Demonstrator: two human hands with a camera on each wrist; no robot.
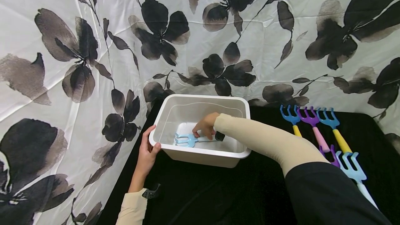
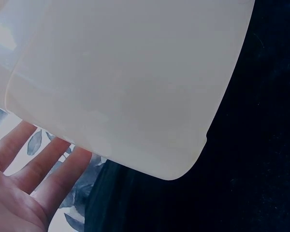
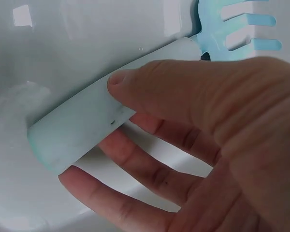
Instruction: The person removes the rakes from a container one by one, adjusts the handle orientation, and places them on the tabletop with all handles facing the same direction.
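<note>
A white plastic tub (image 1: 200, 158) stands on the black cloth, with a light-blue toy hand rake (image 1: 186, 141) lying inside on its floor. Reaching down into the tub, my right hand (image 1: 206, 126) holds the rake by its pale handle (image 3: 77, 125). In the right wrist view the thumb lies on top of the handle, fingertips along its lower side, and the blue tines point away to the upper right. My left hand (image 1: 147, 153) grips the tub's near left corner, thumb over the front rim and fingers along the left side.
To the right lie a blue rake with a yellow handle (image 1: 290, 116), a purple one with a pink handle (image 1: 319, 134), another blue-and-yellow one (image 1: 340, 140) and a light-blue one (image 1: 354, 173). My right arm partly covers another purple rake (image 1: 334, 157). Floral fabric (image 1: 193, 44) hangs behind and left.
</note>
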